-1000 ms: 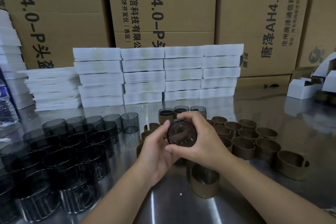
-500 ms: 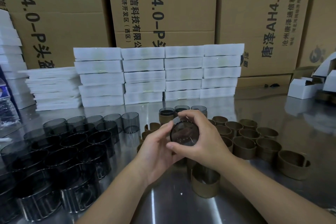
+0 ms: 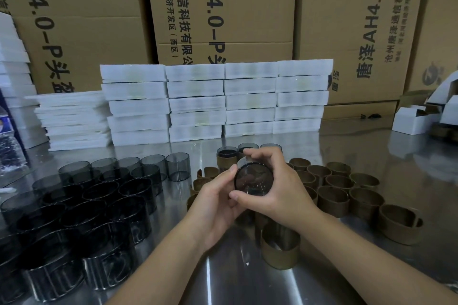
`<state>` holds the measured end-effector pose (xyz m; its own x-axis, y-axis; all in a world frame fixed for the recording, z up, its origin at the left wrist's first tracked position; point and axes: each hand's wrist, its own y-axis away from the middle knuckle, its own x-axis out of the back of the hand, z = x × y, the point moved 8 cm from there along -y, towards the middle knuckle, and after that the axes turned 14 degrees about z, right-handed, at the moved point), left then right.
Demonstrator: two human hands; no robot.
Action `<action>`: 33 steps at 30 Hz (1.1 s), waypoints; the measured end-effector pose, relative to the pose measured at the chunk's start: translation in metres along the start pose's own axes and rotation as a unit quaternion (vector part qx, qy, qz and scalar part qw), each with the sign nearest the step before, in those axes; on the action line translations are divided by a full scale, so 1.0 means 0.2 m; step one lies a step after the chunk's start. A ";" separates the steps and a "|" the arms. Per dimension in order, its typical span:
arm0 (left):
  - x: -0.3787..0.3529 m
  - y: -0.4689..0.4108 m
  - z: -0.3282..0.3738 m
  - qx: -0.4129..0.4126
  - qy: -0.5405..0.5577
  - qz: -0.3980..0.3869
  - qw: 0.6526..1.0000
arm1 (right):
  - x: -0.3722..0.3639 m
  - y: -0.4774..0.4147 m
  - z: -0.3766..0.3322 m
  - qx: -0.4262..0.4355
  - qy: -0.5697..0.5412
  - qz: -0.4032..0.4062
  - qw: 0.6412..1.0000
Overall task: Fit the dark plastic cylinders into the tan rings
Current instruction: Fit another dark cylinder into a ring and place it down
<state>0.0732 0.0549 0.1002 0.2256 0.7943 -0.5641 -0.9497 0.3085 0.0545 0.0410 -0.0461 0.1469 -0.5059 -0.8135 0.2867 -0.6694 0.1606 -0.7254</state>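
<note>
Both hands hold one dark plastic cylinder (image 3: 253,179) above the steel table, its open end facing me. My right hand (image 3: 275,186) wraps round it from the right, thumb under, fingers over the top. My left hand (image 3: 218,203) pinches its left rim with the thumb. Whether a tan ring sits round it is hidden by the fingers. Several loose dark cylinders (image 3: 81,208) stand at the left. Several empty tan rings (image 3: 347,193) stand at the right, one (image 3: 280,247) just below my right wrist. Fitted cylinders (image 3: 226,156) stand behind my hands.
Stacks of white boxes (image 3: 215,99) line the back of the steel table (image 3: 247,280), with big cardboard cartons (image 3: 223,7) behind them. Open white boxes (image 3: 416,119) lie at the far right. A plastic water bottle (image 3: 8,146) stands at the left edge.
The hands and the held cylinder have drifted slightly right and up. The right fingers have shifted over the top of the cylinder. Nothing on the table has moved.
</note>
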 end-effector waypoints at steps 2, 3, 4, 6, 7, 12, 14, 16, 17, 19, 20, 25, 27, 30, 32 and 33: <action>0.00 0.00 0.00 0.004 0.010 0.006 1.000 | 0.00 0.00 0.00 0.003 0.000 0.003 1.000; 0.00 0.00 0.00 0.004 0.012 0.007 1.000 | 0.01 0.00 0.00 0.004 -0.001 0.005 1.000; 0.00 0.00 0.01 0.004 0.013 0.005 1.000 | 0.01 -0.01 0.00 0.006 -0.001 0.008 1.000; 0.00 0.00 0.01 0.004 0.014 0.003 1.000 | 0.02 -0.01 0.00 0.006 0.002 0.013 1.000; -0.01 0.01 0.01 0.003 0.013 0.002 1.000 | 0.02 -0.01 0.00 0.006 0.005 0.014 1.000; -0.02 0.02 0.01 0.004 0.008 -0.014 1.000 | 0.04 -0.02 -0.02 0.014 0.032 0.029 0.999; -0.02 0.02 0.01 0.006 0.011 -0.020 1.000 | 0.05 -0.02 -0.03 0.016 0.038 0.036 0.999; -0.03 0.03 0.01 0.013 0.017 -0.026 0.999 | 0.05 -0.02 -0.03 0.018 0.043 0.039 0.998; -0.03 0.03 0.01 0.017 0.020 -0.030 0.999 | 0.05 -0.02 -0.03 0.019 0.044 0.041 0.998; -0.04 0.04 0.01 0.027 0.024 -0.040 0.999 | 0.06 -0.02 -0.03 0.019 0.044 0.048 0.998; -0.04 0.04 0.00 0.032 0.026 -0.046 0.998 | 0.06 -0.02 -0.03 0.017 0.042 0.051 0.998; -0.05 0.05 -0.01 0.043 0.015 -0.053 0.998 | 0.08 -0.02 -0.03 0.006 0.013 0.071 0.997; -0.05 0.05 -0.01 0.044 0.009 -0.058 0.997 | 0.09 -0.02 -0.03 0.008 0.002 0.085 0.996; -0.06 0.05 -0.02 0.049 0.010 -0.057 0.997 | 0.11 -0.03 -0.04 0.012 -0.015 0.113 0.993; -0.05 0.04 -0.03 0.053 0.006 -0.055 0.997 | 0.12 -0.03 -0.04 0.011 -0.028 0.128 0.991; -0.05 0.04 -0.03 0.054 0.000 -0.054 0.997 | 0.13 -0.03 -0.03 0.011 -0.033 0.134 0.990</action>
<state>0.0618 0.0468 0.1006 0.3253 0.7530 -0.5720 -0.8906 0.4473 0.0824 0.0282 -0.0639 0.1627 -0.6268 -0.7782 0.0398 -0.5034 0.3654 -0.7830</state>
